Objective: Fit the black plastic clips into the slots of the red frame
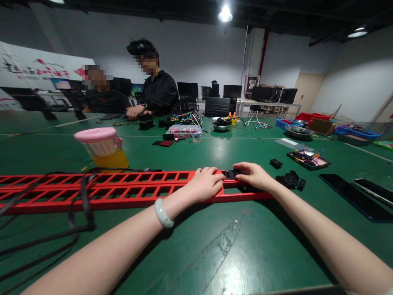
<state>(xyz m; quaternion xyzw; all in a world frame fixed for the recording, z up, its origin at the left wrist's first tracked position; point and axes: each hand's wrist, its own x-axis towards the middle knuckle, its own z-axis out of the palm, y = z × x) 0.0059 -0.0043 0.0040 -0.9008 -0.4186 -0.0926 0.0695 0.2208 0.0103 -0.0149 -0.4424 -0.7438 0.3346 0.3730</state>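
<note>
A long red frame (168, 200) with two rows of rectangular openings lies across the green table. My left hand (205, 184), with a pale bangle on its wrist, lies over the frame, fingers bent across its top and gripping it. Just right of those fingertips, small black socket-like modules (229, 175) sit in the frame's back row. My right hand (253, 176) pinches the rightmost black module between thumb and fingers; the hand partly hides it. Several loose black modules (288, 179) lie to the right of my right hand.
A black cable (87, 200) loops over the frame's left part. Behind it stands a pink-lidded jar (104, 149). Two phones (353, 196) and a black tray (308, 159) lie at right. Across the table, a co-worker (158, 92) handles things near bundled wires (187, 119); another person sits farther left.
</note>
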